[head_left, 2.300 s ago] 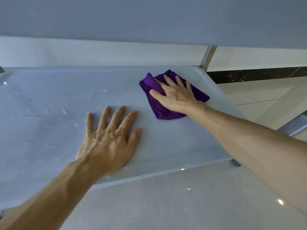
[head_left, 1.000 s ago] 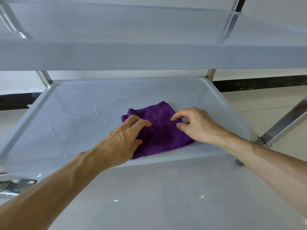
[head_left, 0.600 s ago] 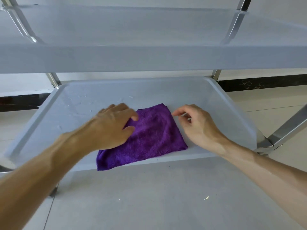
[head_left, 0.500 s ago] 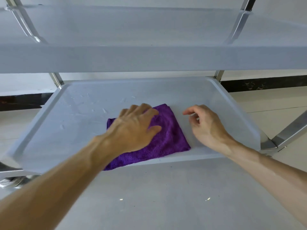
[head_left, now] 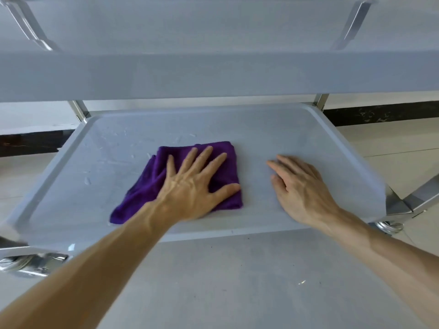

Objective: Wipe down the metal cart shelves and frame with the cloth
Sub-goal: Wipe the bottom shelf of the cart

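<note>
A purple cloth (head_left: 147, 186) lies folded on the lower shelf (head_left: 308, 138) of the grey metal cart. My left hand (head_left: 192, 186) presses flat on the cloth with its fingers spread and straight. My right hand (head_left: 299, 186) rests palm down on the bare shelf to the right of the cloth, a short gap away from it, fingers loosely extended. Water drops and streaks (head_left: 111, 148) show on the shelf's left and far part. The upper shelf (head_left: 213, 74) spans the top of the view.
Shiny frame posts stand at the back left (head_left: 78, 110) and back right (head_left: 320, 103) corners. A caster (head_left: 389, 226) sits under the right front corner and a chrome bracket (head_left: 33, 264) at the left front. Pale tiled floor (head_left: 237, 281) lies below.
My left hand has taken over the cloth and flattened out on it, sliding it a little leftward. My right hand let go of the cloth and settled on the bare shelf.
</note>
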The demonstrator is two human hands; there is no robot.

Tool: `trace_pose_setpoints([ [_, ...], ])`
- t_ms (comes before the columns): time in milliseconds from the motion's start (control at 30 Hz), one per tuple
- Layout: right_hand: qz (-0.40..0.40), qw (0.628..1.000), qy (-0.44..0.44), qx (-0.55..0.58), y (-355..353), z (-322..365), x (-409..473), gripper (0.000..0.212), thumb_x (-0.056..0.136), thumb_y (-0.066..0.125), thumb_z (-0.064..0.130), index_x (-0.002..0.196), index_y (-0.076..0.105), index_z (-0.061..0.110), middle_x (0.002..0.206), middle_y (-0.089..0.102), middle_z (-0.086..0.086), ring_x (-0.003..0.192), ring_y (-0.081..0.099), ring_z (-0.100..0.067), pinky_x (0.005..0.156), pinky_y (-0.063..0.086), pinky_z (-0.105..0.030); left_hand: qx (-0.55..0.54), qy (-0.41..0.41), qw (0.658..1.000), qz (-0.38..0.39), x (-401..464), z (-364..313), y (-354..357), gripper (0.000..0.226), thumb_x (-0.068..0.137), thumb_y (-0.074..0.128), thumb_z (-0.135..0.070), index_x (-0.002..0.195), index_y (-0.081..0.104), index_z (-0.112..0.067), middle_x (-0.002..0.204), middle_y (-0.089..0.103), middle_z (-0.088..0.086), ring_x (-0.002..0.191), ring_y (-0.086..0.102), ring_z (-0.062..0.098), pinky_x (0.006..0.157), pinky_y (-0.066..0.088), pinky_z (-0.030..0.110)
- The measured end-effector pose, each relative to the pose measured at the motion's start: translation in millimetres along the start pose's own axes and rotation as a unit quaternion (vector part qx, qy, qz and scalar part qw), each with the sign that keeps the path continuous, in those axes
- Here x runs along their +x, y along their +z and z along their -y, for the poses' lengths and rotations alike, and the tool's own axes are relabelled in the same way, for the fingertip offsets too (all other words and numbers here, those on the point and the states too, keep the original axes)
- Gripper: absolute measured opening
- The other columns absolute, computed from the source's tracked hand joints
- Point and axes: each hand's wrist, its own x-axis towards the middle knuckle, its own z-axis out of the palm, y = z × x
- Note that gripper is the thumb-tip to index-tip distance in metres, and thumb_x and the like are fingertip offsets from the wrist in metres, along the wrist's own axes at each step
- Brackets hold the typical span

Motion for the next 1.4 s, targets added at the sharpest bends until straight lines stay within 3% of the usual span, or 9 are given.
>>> trace_pose_setpoints([
  [67, 0.004, 1.0, 0.001, -0.003, 1.3, -0.4, 1.2, 0.043, 0.102, 0.044, 0.026, 0.144, 0.051, 0.018, 0.153, 0.044, -0.005, 0.143, 0.035, -0.022, 0.117, 0.024, -0.038, 0.012, -0.037, 0.999, -0.013, -4.0, 34.0, -7.3, 0.091, 0.068, 0.005, -0.095, 0.15, 0.012, -0.055, 0.166, 0.001, -0.011, 0.153, -0.002, 0.019, 0.119, -0.005, 0.06],
  [167, 0.018, 0.999, 0.002, -0.03, 3.8, -0.3, 0.9, 0.046, 0.102, 0.04, 0.033, 0.147, 0.045, 0.023, 0.156, 0.04, -0.004, 0.144, 0.032, -0.024, 0.115, 0.023, -0.041, 0.001, -0.083, 0.996, 0.028, -10.4, 70.8, -16.5, 0.089, 0.066, -0.002, -0.097, 0.147, 0.008, -0.062, 0.166, -0.002, -0.009, 0.153, -0.004, 0.021, 0.12, -0.01, 0.057],
  [300, 0.07, 0.996, 0.026, -0.046, 6.9, 1.4, 2.9, 0.053, 0.103, 0.025, 0.045, 0.155, 0.025, 0.033, 0.164, 0.021, 0.002, 0.15, 0.017, -0.023, 0.118, 0.015, -0.045, -0.04, -0.097, 0.992, 0.064, -14.0, 61.7, -19.1, 0.079, 0.07, -0.008, -0.091, 0.144, 0.003, -0.067, 0.165, -0.007, -0.014, 0.153, -0.009, 0.021, 0.119, -0.012, 0.056],
  [567, 0.092, 0.994, 0.035, -0.051, 5.6, 0.7, 5.5, 0.056, 0.102, 0.018, 0.048, 0.156, 0.018, 0.035, 0.166, 0.014, 0.004, 0.152, 0.011, -0.022, 0.119, 0.013, -0.046, 0.032, 0.05, 0.997, 0.055, -44.0, -43.0, -0.9, 0.093, 0.075, -0.001, -0.087, 0.155, 0.0, -0.041, 0.166, -0.007, -0.007, 0.151, -0.007, 0.038, 0.116, -0.005, 0.066],
  [667, 0.097, 0.994, 0.031, -0.044, 5.0, -2.1, 6.4, 0.057, 0.101, 0.016, 0.049, 0.156, 0.016, 0.036, 0.166, 0.013, 0.005, 0.152, 0.009, -0.02, 0.121, 0.011, -0.046, 0.106, 0.112, 0.988, 0.005, -58.3, -68.1, 8.6, 0.085, 0.087, 0.016, -0.077, 0.157, 0.019, -0.029, 0.165, 0.015, 0.005, 0.146, 0.018, 0.049, 0.111, 0.017, 0.072],
  [767, 0.087, 0.995, 0.029, -0.04, 4.6, -4.5, 7.6, 0.054, 0.102, 0.02, 0.046, 0.155, 0.021, 0.036, 0.165, 0.017, 0.005, 0.152, 0.012, -0.019, 0.12, 0.013, -0.044, 0.179, 0.175, 0.965, -0.076, -67.3, -56.1, 9.3, 0.071, 0.095, 0.036, -0.065, 0.152, 0.037, -0.024, 0.156, 0.04, 0.009, 0.132, 0.046, 0.048, 0.098, 0.043, 0.066],
  [933, 0.083, 0.995, 0.025, -0.042, 7.1, -8.7, 10.2, 0.051, 0.103, 0.024, 0.044, 0.154, 0.024, 0.037, 0.165, 0.02, 0.005, 0.15, 0.016, -0.019, 0.118, 0.014, -0.043, 0.217, 0.249, 0.934, -0.138, -87.5, 10.8, 4.9, 0.061, 0.099, 0.05, -0.053, 0.152, 0.037, -0.026, 0.153, 0.044, 0.009, 0.126, 0.055, 0.043, 0.094, 0.049, 0.06],
  [1133, 0.096, 0.994, 0.036, -0.049, 11.3, -5.5, 11.1, 0.052, 0.103, 0.019, 0.046, 0.155, 0.019, 0.039, 0.166, 0.015, 0.007, 0.151, 0.013, -0.021, 0.118, 0.012, -0.045, 0.217, 0.215, 0.944, -0.128, -115.4, 86.8, -11.2, 0.066, 0.095, 0.058, -0.052, 0.151, 0.039, -0.023, 0.155, 0.041, 0.009, 0.133, 0.05, 0.04, 0.101, 0.045, 0.059],
  [1400, 0.095, 0.993, 0.04, -0.056, 10.7, -0.1, 16.2, 0.054, 0.102, 0.017, 0.048, 0.155, 0.02, 0.037, 0.166, 0.016, 0.005, 0.151, 0.014, -0.023, 0.117, 0.013, -0.047, 0.192, 0.145, 0.968, -0.075, -77.5, -4.7, 1.0, 0.069, 0.093, 0.049, -0.059, 0.146, 0.047, -0.014, 0.149, 0.048, 0.015, 0.126, 0.052, 0.049, 0.098, 0.044, 0.063],
])
